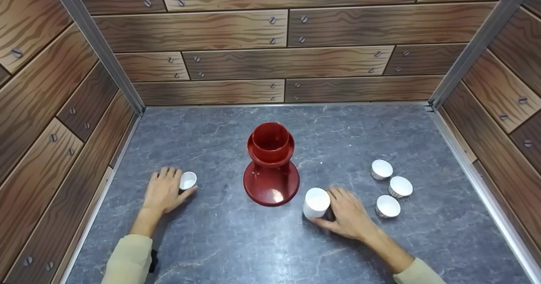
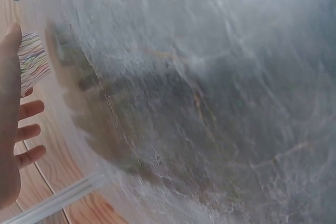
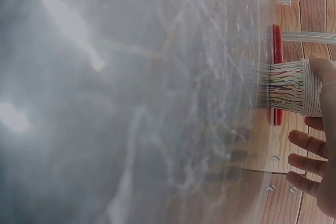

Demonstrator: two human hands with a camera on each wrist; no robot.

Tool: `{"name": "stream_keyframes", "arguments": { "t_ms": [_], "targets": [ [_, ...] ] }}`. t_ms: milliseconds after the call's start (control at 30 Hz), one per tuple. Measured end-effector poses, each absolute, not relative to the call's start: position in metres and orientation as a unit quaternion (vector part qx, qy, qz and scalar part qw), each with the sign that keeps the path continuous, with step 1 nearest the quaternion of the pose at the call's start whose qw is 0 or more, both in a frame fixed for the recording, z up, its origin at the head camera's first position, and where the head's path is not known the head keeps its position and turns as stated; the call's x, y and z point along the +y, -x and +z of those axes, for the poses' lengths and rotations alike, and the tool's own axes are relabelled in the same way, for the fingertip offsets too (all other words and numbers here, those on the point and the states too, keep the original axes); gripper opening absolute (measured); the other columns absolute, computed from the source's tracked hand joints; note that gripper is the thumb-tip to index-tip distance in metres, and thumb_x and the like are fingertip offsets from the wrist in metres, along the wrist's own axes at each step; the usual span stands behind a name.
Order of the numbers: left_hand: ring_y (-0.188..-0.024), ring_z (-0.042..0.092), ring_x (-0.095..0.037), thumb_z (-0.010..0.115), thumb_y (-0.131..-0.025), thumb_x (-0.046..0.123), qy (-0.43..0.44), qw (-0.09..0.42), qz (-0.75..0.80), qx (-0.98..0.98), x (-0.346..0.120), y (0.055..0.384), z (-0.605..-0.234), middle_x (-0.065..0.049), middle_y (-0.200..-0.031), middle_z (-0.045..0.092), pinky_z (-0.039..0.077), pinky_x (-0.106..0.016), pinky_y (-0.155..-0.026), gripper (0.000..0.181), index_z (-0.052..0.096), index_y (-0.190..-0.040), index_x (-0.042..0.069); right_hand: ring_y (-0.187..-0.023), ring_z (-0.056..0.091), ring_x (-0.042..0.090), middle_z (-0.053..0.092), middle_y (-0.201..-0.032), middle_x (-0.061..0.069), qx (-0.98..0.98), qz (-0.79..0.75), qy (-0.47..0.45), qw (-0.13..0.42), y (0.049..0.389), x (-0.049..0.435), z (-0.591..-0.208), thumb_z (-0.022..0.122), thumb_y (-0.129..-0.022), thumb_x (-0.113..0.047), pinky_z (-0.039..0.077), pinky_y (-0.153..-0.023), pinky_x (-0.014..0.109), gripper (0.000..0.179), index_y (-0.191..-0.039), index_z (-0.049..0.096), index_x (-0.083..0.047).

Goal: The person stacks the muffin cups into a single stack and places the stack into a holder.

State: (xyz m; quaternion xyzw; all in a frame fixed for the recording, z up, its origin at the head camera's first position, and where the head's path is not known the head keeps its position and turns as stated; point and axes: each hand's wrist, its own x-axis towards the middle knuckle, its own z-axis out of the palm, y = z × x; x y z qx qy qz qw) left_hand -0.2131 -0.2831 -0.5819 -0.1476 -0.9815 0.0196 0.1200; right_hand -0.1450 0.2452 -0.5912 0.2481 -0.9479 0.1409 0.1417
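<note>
On the left of the table, my left hand point(image 1: 162, 191) holds a small white paper cup point(image 1: 188, 180) between thumb and index finger. The left wrist view shows the cup's coloured wavy lines point(image 2: 34, 62) and the other fingers spread apart. My right hand point(image 1: 347, 214) grips a stack of paper cups point(image 1: 316, 203), whose several rims point(image 3: 311, 87) show in the right wrist view. The thumb lies on one side of the stack and the index finger on the other. Between the hands stands a red holder point(image 1: 271, 187) with a round base and a cup-shaped top point(image 1: 270, 142).
To the right of my right hand stand three separate paper cups, the back one point(image 1: 381, 169), the middle one point(image 1: 400, 187) and the front one point(image 1: 387, 206). Wood-patterned walls point(image 1: 236, 64) border the grey marbled table point(image 1: 211, 241) at the back and both sides.
</note>
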Motion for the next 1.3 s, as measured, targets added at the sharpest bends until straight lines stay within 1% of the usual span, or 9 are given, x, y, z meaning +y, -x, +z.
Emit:
{"name": "stream_keyframes", "arguments": {
  "t_ms": [133,567,767,900,1067,1233,1300],
  "targets": [
    [-0.111,0.061,-0.042,0.068,-0.092,0.063,0.155,0.129,0.016,-0.979,-0.278,0.21,-0.581,-0.023,-0.117,0.067,0.049,-0.057,-0.089,0.069,0.062,-0.121,0.001,-0.116,0.067,0.032,0.07,-0.12,0.012,-0.946,0.144,-0.249,0.146,0.145,0.245,-0.592,0.078,-0.081,-0.069,0.056,-0.099,0.055,0.082,-0.131,0.065,-0.005],
    [-0.109,0.063,-0.036,0.063,-0.093,0.07,0.202,0.143,0.024,-0.969,-0.249,0.209,-0.576,-0.018,-0.114,0.068,0.052,-0.052,-0.09,0.072,0.064,-0.121,0.003,-0.115,0.067,0.032,0.07,-0.119,0.011,-0.945,0.146,-0.253,0.15,0.146,0.245,-0.593,0.081,-0.08,-0.067,0.056,-0.099,0.055,0.08,-0.129,0.065,-0.006],
    [-0.111,0.064,-0.036,0.064,-0.092,0.071,0.211,0.154,0.005,-0.965,-0.237,0.208,-0.575,-0.017,-0.115,0.068,0.052,-0.052,-0.09,0.073,0.066,-0.121,0.005,-0.116,0.067,0.033,0.07,-0.118,0.011,-0.946,0.138,-0.253,0.152,0.146,0.246,-0.593,0.079,-0.081,-0.068,0.056,-0.1,0.054,0.08,-0.129,0.066,-0.005],
    [-0.111,0.064,-0.035,0.065,-0.091,0.071,0.222,0.164,-0.006,-0.961,-0.228,0.209,-0.574,-0.016,-0.115,0.069,0.052,-0.051,-0.088,0.071,0.066,-0.119,0.006,-0.116,0.067,0.033,0.07,-0.119,0.012,-0.946,0.138,-0.251,0.15,0.146,0.246,-0.592,0.078,-0.082,-0.069,0.056,-0.1,0.055,0.081,-0.129,0.066,-0.005],
    [-0.112,0.063,-0.034,0.064,-0.091,0.072,0.237,0.167,-0.026,-0.957,-0.214,0.211,-0.575,-0.015,-0.117,0.068,0.052,-0.051,-0.09,0.07,0.065,-0.12,0.007,-0.117,0.067,0.033,0.07,-0.12,0.012,-0.947,0.14,-0.25,0.146,0.146,0.246,-0.591,0.079,-0.081,-0.068,0.055,-0.101,0.056,0.081,-0.129,0.065,-0.005],
    [-0.112,0.063,-0.033,0.065,-0.091,0.071,0.249,0.171,-0.041,-0.952,-0.202,0.208,-0.58,-0.013,-0.115,0.068,0.053,-0.051,-0.091,0.07,0.066,-0.118,0.007,-0.117,0.066,0.033,0.07,-0.12,0.012,-0.947,0.138,-0.252,0.144,0.146,0.245,-0.591,0.078,-0.082,-0.069,0.056,-0.101,0.057,0.082,-0.13,0.065,-0.004],
    [-0.111,0.063,-0.033,0.066,-0.09,0.071,0.254,0.176,-0.046,-0.95,-0.198,0.207,-0.583,-0.012,-0.113,0.068,0.053,-0.05,-0.089,0.068,0.066,-0.117,0.008,-0.117,0.066,0.034,0.069,-0.12,0.013,-0.947,0.139,-0.252,0.144,0.146,0.245,-0.592,0.077,-0.082,-0.07,0.055,-0.101,0.058,0.083,-0.13,0.064,-0.004]
  ]
}}
